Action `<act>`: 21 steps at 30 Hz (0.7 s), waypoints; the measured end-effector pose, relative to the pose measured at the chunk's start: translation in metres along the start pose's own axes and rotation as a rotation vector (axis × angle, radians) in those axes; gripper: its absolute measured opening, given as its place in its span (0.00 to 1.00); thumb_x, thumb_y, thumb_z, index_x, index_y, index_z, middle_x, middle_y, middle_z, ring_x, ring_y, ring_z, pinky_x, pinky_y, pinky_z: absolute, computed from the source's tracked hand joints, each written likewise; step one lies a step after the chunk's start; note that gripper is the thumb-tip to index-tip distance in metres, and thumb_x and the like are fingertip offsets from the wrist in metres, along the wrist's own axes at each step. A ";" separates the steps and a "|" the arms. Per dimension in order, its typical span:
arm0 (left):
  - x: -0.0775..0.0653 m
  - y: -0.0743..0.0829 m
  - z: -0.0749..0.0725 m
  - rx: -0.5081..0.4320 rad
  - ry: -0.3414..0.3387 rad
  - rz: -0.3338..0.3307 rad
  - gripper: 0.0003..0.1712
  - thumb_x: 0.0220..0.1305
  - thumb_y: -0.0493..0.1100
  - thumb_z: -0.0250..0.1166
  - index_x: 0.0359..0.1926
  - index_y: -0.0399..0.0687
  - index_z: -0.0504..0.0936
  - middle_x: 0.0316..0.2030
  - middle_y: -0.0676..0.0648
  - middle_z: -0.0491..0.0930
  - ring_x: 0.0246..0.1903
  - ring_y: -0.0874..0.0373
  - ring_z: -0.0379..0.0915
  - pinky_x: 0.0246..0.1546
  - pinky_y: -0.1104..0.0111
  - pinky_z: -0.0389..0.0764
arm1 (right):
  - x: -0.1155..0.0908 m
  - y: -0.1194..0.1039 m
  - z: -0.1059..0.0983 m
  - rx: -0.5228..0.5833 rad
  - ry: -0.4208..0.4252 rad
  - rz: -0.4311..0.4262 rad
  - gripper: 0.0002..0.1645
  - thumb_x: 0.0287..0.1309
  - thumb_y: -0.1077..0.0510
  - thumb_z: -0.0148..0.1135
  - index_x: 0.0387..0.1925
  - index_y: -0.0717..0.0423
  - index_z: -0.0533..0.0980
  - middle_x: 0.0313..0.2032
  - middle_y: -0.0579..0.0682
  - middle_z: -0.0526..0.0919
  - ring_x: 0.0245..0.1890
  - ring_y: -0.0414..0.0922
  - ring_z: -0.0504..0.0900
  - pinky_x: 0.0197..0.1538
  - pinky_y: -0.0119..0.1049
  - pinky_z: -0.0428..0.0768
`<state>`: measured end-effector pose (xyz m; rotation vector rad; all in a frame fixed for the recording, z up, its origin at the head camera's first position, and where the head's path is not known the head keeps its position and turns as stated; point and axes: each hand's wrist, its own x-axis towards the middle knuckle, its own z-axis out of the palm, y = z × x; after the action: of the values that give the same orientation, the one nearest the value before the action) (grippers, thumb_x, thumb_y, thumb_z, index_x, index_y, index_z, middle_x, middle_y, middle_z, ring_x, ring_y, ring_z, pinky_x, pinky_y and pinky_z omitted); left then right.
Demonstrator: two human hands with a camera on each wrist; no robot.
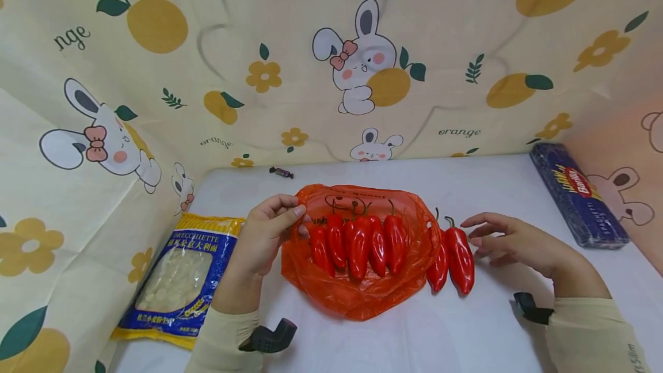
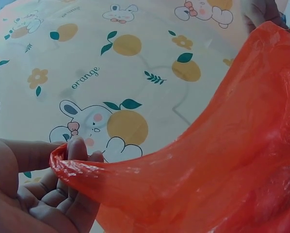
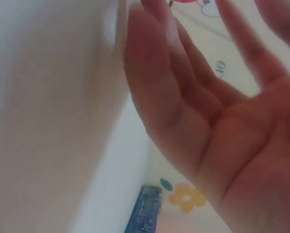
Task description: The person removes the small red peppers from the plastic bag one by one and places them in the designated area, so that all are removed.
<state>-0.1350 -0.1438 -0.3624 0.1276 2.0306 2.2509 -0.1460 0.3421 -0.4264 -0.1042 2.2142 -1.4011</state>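
My left hand (image 1: 269,229) pinches the left edge of a red plastic bag (image 1: 352,301); the left wrist view shows the gathered film (image 2: 82,170) between thumb and fingers. Several glossy red chili peppers (image 1: 358,249) lie side by side inside the bag's open mouth, stems toward the back. Two more chili peppers (image 1: 461,261) rest on the table just right of the bag. Beside them is my right hand (image 1: 513,243), its fingers loosely bent and holding nothing, fingertips close to the outer pepper. In the right wrist view, the palm (image 3: 251,141) shows bare.
A blue and yellow bag of orecchiette pasta (image 1: 176,275) lies at the left, partly behind my left forearm. A blue spaghetti box (image 1: 580,194) lies at the back right. Toward the back edge sits a small wrapped candy (image 1: 281,172). Patterned cloth walls (image 1: 290,33) enclose the table.
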 end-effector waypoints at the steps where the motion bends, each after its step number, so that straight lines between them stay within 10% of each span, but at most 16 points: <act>1: 0.000 0.000 0.000 0.000 0.001 -0.001 0.15 0.80 0.36 0.65 0.58 0.28 0.77 0.38 0.42 0.86 0.33 0.53 0.84 0.45 0.62 0.89 | 0.000 0.000 0.000 -0.018 0.027 -0.013 0.36 0.75 0.54 0.68 0.77 0.60 0.68 0.67 0.70 0.74 0.55 0.58 0.85 0.53 0.53 0.88; 21: 0.000 0.001 -0.001 -0.004 -0.008 0.013 0.06 0.80 0.35 0.65 0.52 0.36 0.81 0.37 0.42 0.86 0.34 0.52 0.84 0.44 0.62 0.89 | 0.003 -0.053 0.048 0.023 0.304 -0.416 0.32 0.83 0.51 0.59 0.80 0.53 0.65 0.63 0.61 0.77 0.54 0.44 0.87 0.52 0.41 0.88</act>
<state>-0.1348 -0.1446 -0.3617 0.1495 2.0272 2.2584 -0.1370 0.2771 -0.3975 -0.3858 2.5252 -1.7603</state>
